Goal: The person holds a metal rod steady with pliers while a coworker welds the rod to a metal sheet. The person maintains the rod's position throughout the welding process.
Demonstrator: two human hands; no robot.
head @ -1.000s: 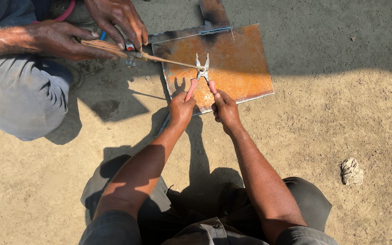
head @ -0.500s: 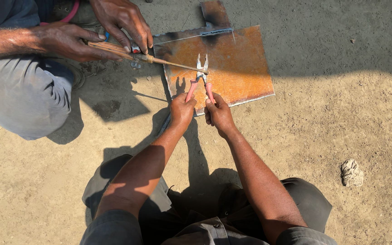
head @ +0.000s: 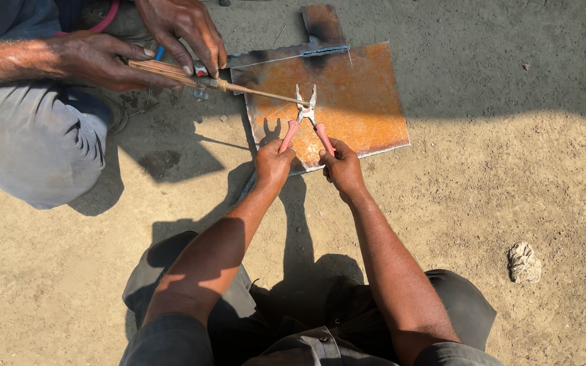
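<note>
Over rusty plate (head: 347, 102): pliers (head: 304, 115) held, left hand (head: 274, 161) and right hand (head: 340, 168) each closed on pink handle, jaws spread. Co-worker's torch tip (head: 266, 95) touching jaws. No finished joint visible there; work looks unfinished.

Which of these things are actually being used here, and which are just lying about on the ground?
In use:
- pliers with pink handles, one handle in the left hand, one in the right hand
- rusty metal plate under the pliers
- thin torch-like rod held by another person's hands, its tip at the pliers

Lying about:
- pale stone on the sand
- small pebbles
</note>
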